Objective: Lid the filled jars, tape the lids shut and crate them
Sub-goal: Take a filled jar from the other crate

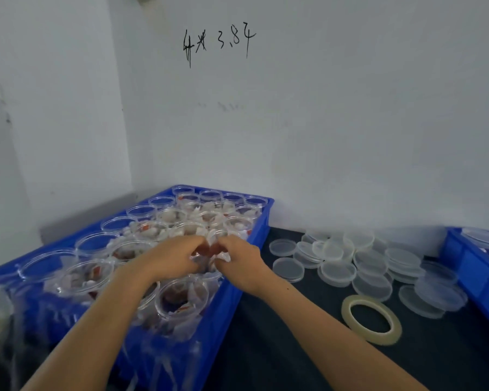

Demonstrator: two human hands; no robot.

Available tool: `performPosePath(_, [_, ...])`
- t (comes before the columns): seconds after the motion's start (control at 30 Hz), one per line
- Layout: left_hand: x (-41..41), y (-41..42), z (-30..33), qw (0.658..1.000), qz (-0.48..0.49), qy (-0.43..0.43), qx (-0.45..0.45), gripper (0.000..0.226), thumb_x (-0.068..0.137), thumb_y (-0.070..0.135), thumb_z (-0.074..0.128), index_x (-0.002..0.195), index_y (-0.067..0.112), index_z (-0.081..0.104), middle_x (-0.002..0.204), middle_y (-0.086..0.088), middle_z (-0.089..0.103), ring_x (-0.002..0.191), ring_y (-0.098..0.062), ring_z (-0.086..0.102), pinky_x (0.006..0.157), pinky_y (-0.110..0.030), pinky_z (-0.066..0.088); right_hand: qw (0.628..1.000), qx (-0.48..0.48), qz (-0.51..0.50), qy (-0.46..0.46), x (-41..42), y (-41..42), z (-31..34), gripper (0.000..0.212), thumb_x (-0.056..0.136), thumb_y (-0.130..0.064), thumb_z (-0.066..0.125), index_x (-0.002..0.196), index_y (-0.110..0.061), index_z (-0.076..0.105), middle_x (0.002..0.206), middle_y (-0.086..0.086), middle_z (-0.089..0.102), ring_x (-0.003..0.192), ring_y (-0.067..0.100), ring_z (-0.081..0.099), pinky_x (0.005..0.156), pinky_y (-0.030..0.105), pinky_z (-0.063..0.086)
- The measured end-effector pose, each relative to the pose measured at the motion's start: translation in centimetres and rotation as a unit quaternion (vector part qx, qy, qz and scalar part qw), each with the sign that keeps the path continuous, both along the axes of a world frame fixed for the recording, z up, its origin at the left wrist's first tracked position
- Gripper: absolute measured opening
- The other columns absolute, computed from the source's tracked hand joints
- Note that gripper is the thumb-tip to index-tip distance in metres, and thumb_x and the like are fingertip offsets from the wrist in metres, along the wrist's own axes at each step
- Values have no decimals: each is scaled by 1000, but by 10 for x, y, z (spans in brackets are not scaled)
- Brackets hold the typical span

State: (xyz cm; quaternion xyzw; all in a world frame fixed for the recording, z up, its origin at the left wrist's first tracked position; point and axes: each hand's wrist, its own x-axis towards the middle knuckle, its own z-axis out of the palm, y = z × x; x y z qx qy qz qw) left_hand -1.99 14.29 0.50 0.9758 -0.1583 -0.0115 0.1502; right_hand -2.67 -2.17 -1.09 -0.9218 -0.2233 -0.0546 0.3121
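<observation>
Pinching jar (pixel 209 251), both grips curled

Soft, even, cool light is filling the scene, casting only faint shadows. The whole picture is looking slightly soft, the hands (pixel 206 258) blurring a little. Wide-angle distortion is bending the wall corner (pixel 119 108) at the left edge.

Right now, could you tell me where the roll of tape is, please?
In the head view, the roll of tape lies flat on the dark table, lower right, just in front of the pile of loose lids.
</observation>
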Motion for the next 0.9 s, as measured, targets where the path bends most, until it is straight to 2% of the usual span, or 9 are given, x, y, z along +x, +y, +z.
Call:
performPosePath(0.17, [-17, 18, -16, 999, 15, -14, 27, 29, 88, 14, 65, 109, 31, 55, 125, 7, 57, 113, -10, 55, 95, -29, 48, 995, -79, 50, -32, -24, 12, 3, 16, 92, -16, 55, 103, -17, 66, 112, 3, 58, 108, 24, 53, 99, 47, 34])
performPosePath(0.3, [-17, 19, -32, 998, 40, -45, 8, 43, 84, 11, 70, 120, 28, 53, 130, 5, 51, 101, -13, 58, 88, -29, 52, 989, -133, 16, -58, -29, 23, -1, 17, 93, -20, 52, 101, -15, 65, 105, 3, 62, 100, 24, 56, 97, 47, 34])
performPosePath(0.4, [-14, 19, -42, 996, 52, -79, -2, 52, 81, 9, 71, 125, 26, 48, 132, 4, 46, 93, -12, 56, 83, -26, 51, 981, -183, -20, -62, -32, 28, -8, 21, 93, -24, 51, 110, -16, 59, 108, 4, 63, 102, 26, 57, 101, 50, 28])
performPosePath(0.47, [-10, 17, -46, 991, 69, -112, 1, 48, 82, 4, 69, 121, 23, 49, 128, 1, 50, 88, -12, 55, 81, -28, 52, 981, -180, -42, -49, -32, 32, -13, 22, 93, -23, 51, 113, -16, 56, 109, 4, 63, 103, 28, 57, 100, 50, 28])
performPosePath(0.53, [-7, 15, -48, 987, 79, -138, -12, 43, 80, -1, 68, 110, 23, 50, 117, 0, 55, 84, -11, 54, 79, -28, 53, 983, -166, -58, -43, -32, 36, -16, 17, 92, -17, 51, 108, -14, 58, 103, 4, 61, 99, 27, 58, 95, 46, 34])
performPosePath(0.63, [-6, 13, -45, 984, 77, -155, -51, 45, 77, -6, 69, 101, 27, 51, 106, 4, 61, 86, -9, 57, 76, -25, 53, 985, -151, -61, -57, -32, 37, -15, 15, 94, -14, 52, 104, -11, 62, 101, 7, 64, 92, 25, 62, 78, 34, 46])
performPosePath(0.77, [-18, 12, -11, 963, 78, -210, -151, 41, 74, -5, 76, 95, 25, 56, 93, 5, 66, 76, -2, 59, 63, -13, 46, 989, -83, -59, -107, -36, 31, 8, 16, 96, -13, 52, 101, -8, 66, 96, 9, 68, 83, 23, 64, 75, 35, 55])
performPosePath(0.83, [-27, 7, 18, 944, 85, -228, -223, 36, 72, 2, 81, 91, 22, 59, 88, 7, 67, 73, -2, 61, 60, -13, 43, 987, -46, -60, -143, -41, 22, 29, 19, 95, -10, 49, 100, -7, 68, 94, 8, 68, 78, 21, 63, 70, 32, 52])
performPosePath(0.9, [-36, -3, 43, 916, 87, -234, -314, 23, 78, 17, 79, 93, 21, 62, 88, 9, 68, 77, -5, 64, 65, -17, 44, 984, -12, -66, -165, -47, 6, 51, 24, 92, -5, 46, 97, -8, 69, 88, 6, 68, 64, 14, 54, 61, 25, 42])
